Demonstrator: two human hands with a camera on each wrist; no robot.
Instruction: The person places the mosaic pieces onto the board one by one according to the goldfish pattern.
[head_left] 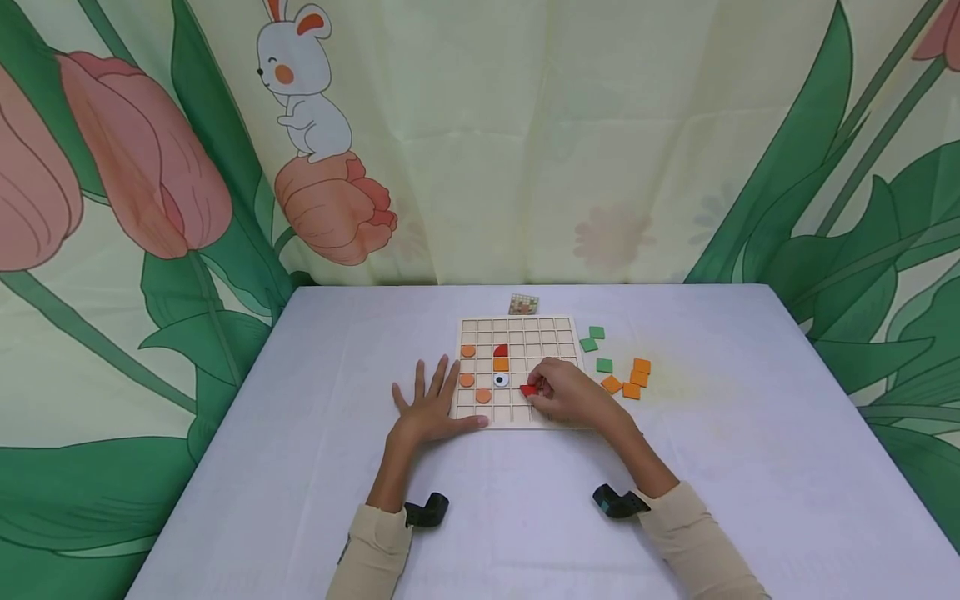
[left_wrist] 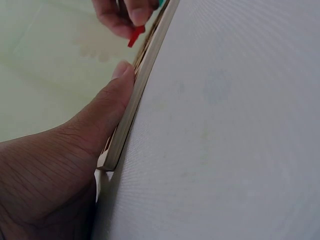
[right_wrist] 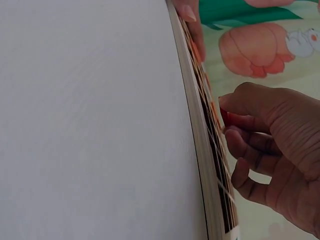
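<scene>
A wooden grid board [head_left: 542, 329] lies flat on the table. My left hand [head_left: 429, 412] spreads its fingers at the board's left side, its thumb [left_wrist: 102, 107] resting along the near edge. Over the right half of the board, my right hand [head_left: 566, 392] pinches a small red tile [head_left: 528, 389] between thumb and fingertips. In the left wrist view that red tile [left_wrist: 134, 36] is tilted, just above the board's rim. Left of it on the grid sit a red rounded tile [head_left: 500, 350], an orange square tile [head_left: 500, 364], a white eye disc [head_left: 500, 379] and three orange discs [head_left: 483, 396].
Green tiles [head_left: 604, 365] and several orange square tiles [head_left: 632, 391] lie loose to the board's right. A small patterned card [head_left: 523, 304] is behind the board. White cloth covers the table [head_left: 750, 467], and a printed curtain [head_left: 480, 150] hangs behind it.
</scene>
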